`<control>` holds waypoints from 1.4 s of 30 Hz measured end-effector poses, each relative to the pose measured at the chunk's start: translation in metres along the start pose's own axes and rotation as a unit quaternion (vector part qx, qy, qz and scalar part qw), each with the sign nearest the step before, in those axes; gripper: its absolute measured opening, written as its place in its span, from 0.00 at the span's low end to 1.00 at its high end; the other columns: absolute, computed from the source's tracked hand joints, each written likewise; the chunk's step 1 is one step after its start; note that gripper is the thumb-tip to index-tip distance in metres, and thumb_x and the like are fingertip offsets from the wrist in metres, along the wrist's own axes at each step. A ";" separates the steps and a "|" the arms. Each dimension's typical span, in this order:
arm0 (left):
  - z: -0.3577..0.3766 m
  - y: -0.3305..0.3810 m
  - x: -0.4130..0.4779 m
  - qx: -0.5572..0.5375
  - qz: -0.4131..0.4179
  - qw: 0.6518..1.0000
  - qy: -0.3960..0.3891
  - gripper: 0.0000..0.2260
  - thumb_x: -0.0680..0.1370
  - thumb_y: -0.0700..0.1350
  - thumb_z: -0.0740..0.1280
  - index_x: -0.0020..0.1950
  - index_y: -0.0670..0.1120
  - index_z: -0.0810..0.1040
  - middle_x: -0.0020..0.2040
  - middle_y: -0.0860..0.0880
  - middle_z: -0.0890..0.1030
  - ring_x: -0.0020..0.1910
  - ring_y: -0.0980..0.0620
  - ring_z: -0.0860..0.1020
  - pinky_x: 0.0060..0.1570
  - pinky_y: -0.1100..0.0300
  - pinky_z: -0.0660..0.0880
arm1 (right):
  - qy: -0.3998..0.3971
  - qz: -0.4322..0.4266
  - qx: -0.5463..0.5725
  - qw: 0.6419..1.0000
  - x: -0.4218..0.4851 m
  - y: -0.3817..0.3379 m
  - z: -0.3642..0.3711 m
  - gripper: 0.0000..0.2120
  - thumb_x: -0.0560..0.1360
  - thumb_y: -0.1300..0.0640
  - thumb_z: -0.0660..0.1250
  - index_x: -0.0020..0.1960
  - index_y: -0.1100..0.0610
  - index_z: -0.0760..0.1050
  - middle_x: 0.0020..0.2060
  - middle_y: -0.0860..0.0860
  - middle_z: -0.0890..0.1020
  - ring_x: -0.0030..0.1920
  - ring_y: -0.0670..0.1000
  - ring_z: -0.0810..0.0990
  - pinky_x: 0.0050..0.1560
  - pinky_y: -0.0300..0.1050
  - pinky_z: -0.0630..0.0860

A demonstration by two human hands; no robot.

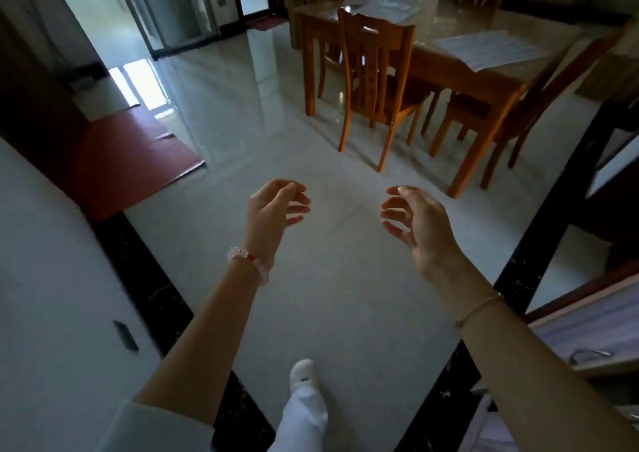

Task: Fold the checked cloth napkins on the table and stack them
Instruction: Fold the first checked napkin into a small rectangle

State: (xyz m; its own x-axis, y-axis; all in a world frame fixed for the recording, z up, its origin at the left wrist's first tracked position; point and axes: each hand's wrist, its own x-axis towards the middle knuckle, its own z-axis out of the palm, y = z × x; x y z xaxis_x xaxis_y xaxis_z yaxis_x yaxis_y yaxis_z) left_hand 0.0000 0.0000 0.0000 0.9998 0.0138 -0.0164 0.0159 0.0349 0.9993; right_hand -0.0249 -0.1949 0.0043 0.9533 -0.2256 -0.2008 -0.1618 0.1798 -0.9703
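Left hand (276,209) and right hand (411,220) are hovering mid-frame over the pale glossy tiled floor (328,285), fingers loosely curled and gripping nothing. Pale checked cloth napkins (491,48) are lying flat on the glossy-topped wooden table (446,22) at upper right, well apart from the fingers. An orange-brown wooden chair (377,71) is standing in between.
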 end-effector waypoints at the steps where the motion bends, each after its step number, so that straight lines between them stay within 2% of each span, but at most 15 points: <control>1: -0.004 -0.001 0.007 0.003 0.003 1.000 0.015 0.09 0.79 0.39 0.58 0.42 0.44 0.75 0.36 0.48 0.79 0.33 0.56 0.79 0.38 0.63 0.74 | -0.003 -0.001 -0.004 1.000 0.009 0.001 0.007 0.12 0.79 0.58 0.56 0.42 0.54 0.76 0.37 0.51 0.79 0.42 0.50 0.79 0.50 0.47 0.75; 11: -0.065 -0.014 0.146 -0.002 -0.033 0.996 0.086 0.10 0.79 0.39 0.58 0.41 0.44 0.75 0.35 0.49 0.79 0.33 0.57 0.78 0.37 0.63 0.74 | -0.046 0.049 -0.021 0.998 0.159 -0.003 0.109 0.12 0.79 0.58 0.56 0.42 0.54 0.76 0.35 0.50 0.78 0.38 0.49 0.78 0.47 0.45 0.73; 18: -0.118 -0.003 0.250 0.010 -0.029 0.991 0.130 0.10 0.79 0.39 0.57 0.41 0.44 0.75 0.35 0.49 0.78 0.33 0.56 0.78 0.39 0.62 0.74 | -0.100 0.043 -0.030 0.994 0.262 -0.021 0.191 0.12 0.79 0.59 0.55 0.43 0.55 0.76 0.36 0.51 0.79 0.40 0.49 0.78 0.47 0.45 0.74; 28: -0.151 -0.005 0.374 -0.012 -0.048 0.986 0.157 0.11 0.79 0.39 0.57 0.40 0.45 0.75 0.35 0.50 0.78 0.32 0.57 0.78 0.38 0.62 0.73 | -0.166 0.060 -0.035 0.984 0.379 -0.025 0.278 0.11 0.79 0.59 0.55 0.44 0.55 0.76 0.37 0.50 0.78 0.40 0.49 0.77 0.46 0.44 0.73; 42: -0.203 0.009 0.602 0.000 -0.054 0.975 0.215 0.10 0.79 0.39 0.57 0.42 0.44 0.75 0.36 0.50 0.79 0.33 0.56 0.78 0.40 0.60 0.74 | -0.225 0.072 -0.044 0.971 0.613 -0.059 0.404 0.10 0.79 0.59 0.56 0.46 0.55 0.76 0.38 0.50 0.79 0.41 0.49 0.78 0.46 0.44 0.74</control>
State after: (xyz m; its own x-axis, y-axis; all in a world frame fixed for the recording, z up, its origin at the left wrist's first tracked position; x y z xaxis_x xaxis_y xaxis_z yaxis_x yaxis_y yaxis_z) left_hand 0.5989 0.2111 -0.0081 0.8934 0.4287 -0.1347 0.1207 0.0598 0.9909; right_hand 0.6720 0.0429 -0.0070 0.9312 0.2400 -0.2742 -0.3031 0.0924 -0.9485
